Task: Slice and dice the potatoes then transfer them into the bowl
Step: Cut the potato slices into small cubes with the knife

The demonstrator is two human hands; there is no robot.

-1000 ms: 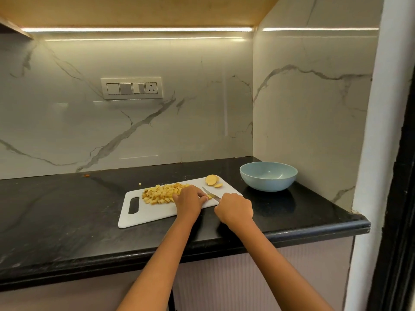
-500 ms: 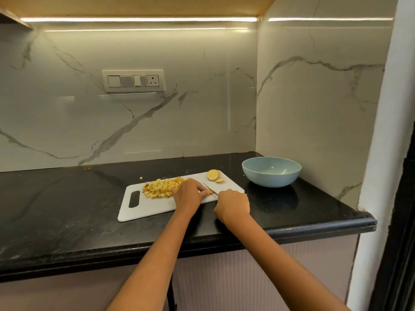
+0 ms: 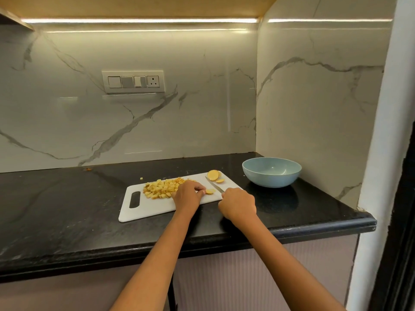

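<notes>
My left hand (image 3: 187,196) rests on the white plastic cutting board (image 3: 157,206), fingers curled onto a small pale potato piece (image 3: 210,191) at its fingertips. My right hand (image 3: 238,203) grips the handle of a knife (image 3: 214,186), its slim steel blade angled away beyond my knuckles. The diced potatoes (image 3: 162,188), a heap of yellow cubes, lie just left of my left hand. Round potato slices (image 3: 214,175) sit past the blade tip. The smooth pale-blue bowl (image 3: 271,172) stands on the black speckled stone bench (image 3: 67,209), beyond my right hand.
</notes>
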